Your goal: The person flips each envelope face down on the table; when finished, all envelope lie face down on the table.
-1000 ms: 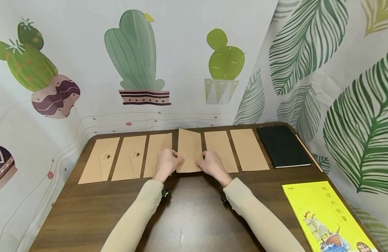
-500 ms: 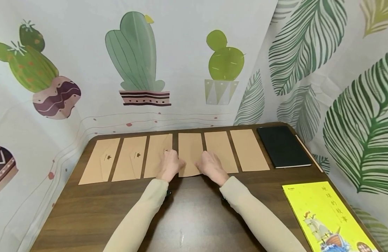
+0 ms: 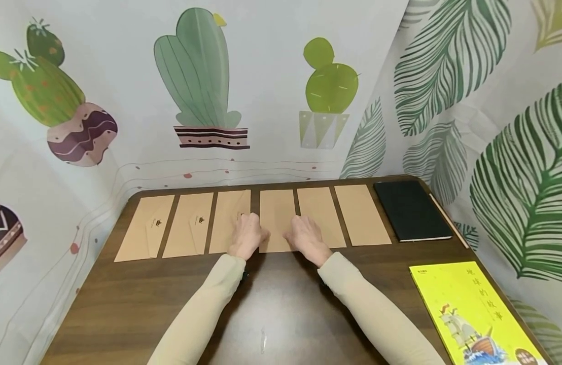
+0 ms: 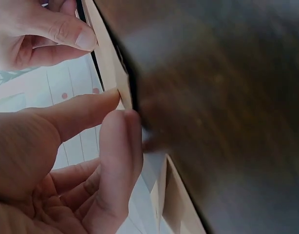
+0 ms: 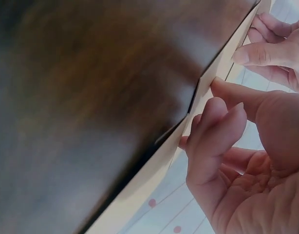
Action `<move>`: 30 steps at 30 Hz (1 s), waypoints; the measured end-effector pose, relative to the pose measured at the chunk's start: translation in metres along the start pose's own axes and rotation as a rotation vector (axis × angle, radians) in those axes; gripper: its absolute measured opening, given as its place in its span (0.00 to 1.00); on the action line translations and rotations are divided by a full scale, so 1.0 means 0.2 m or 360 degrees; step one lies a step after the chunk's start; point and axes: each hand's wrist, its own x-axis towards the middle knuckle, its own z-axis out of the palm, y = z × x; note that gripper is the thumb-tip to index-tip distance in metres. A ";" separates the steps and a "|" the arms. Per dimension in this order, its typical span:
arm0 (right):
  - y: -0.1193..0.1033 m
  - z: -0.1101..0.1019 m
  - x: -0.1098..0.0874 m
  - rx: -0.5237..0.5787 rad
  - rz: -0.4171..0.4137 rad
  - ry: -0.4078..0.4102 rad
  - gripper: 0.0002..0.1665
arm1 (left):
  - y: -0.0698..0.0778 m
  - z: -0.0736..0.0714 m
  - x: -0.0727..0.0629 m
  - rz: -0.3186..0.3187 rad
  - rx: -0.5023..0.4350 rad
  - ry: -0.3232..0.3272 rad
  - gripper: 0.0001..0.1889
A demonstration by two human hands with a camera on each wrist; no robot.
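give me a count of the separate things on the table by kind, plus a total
brown rectangular paper envelopes: 6
black rectangular notebook: 1
yellow book with a ship on its cover: 1
thin tan stick: 1
total: 9

The envelopes (image 3: 363, 215) are kraft tan, the leftmost two bearing black crown prints (image 3: 159, 223). The table (image 3: 139, 294) is dark brown with wood grain. The notebook (image 3: 411, 210) has a black cover and white page edges; the picture book (image 3: 445, 289) is bright yellow, with blue waves. The sleeves (image 3: 203, 309) are cream. The white wall cloth (image 3: 272, 76) carries green cacti (image 3: 331, 88) and striped green leaves (image 3: 527, 187).
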 end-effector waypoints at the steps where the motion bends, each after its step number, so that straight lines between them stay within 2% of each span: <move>1: 0.00 0.00 -0.01 0.0007 -0.0025 0.0025 0.22 | 0.00 0.00 0.00 0.0002 -0.0014 0.0002 0.17; 2: -0.03 -0.04 -0.04 0.0030 -0.0027 0.0028 0.19 | 0.00 -0.01 -0.01 0.0005 -0.0037 -0.0004 0.18; 3: -0.07 -0.07 -0.08 0.0053 -0.0039 0.0039 0.20 | -0.01 -0.01 -0.02 0.0026 -0.0043 0.0009 0.18; 5: -0.15 -0.14 -0.15 0.0120 -0.0047 0.0041 0.29 | -0.02 -0.04 -0.04 0.0074 -0.0089 0.0048 0.16; 8: -0.30 -0.26 -0.23 0.0248 -0.0017 -0.0002 0.36 | 0.06 -0.20 -0.13 0.0043 -0.0170 0.0044 0.10; 12: -0.40 -0.26 -0.25 0.0326 -0.0034 -0.0062 0.37 | 0.16 -0.44 -0.25 -0.0057 -0.0233 0.0001 0.12; 14: -0.44 -0.25 -0.25 0.0341 -0.0052 -0.0088 0.37 | 0.15 -0.49 -0.27 -0.0037 -0.0216 0.0041 0.11; 17: -0.51 -0.22 -0.24 0.0373 -0.0076 -0.0143 0.37 | 0.06 -0.51 -0.27 0.0000 -0.0218 0.0116 0.10; 21: -0.58 -0.18 -0.23 0.0390 -0.0113 -0.0206 0.37 | 0.00 -0.54 -0.29 -0.0033 -0.0199 0.0147 0.11; 22: -0.59 -0.17 -0.23 0.0393 -0.0124 -0.0214 0.35 | -0.02 -0.55 -0.30 -0.0038 -0.0194 0.0156 0.11; 23: -0.61 -0.16 -0.22 0.0405 -0.0128 -0.0224 0.33 | 0.00 -0.58 -0.32 -0.0064 -0.0174 0.0142 0.10; 27: -0.66 -0.13 -0.19 0.0463 -0.0111 -0.0272 0.22 | -0.06 -0.58 -0.32 -0.0084 -0.0146 0.0170 0.11; 30: -0.68 -0.11 -0.16 0.0457 -0.0099 -0.0300 0.28 | -0.10 -0.58 -0.32 -0.0094 -0.0135 0.0183 0.12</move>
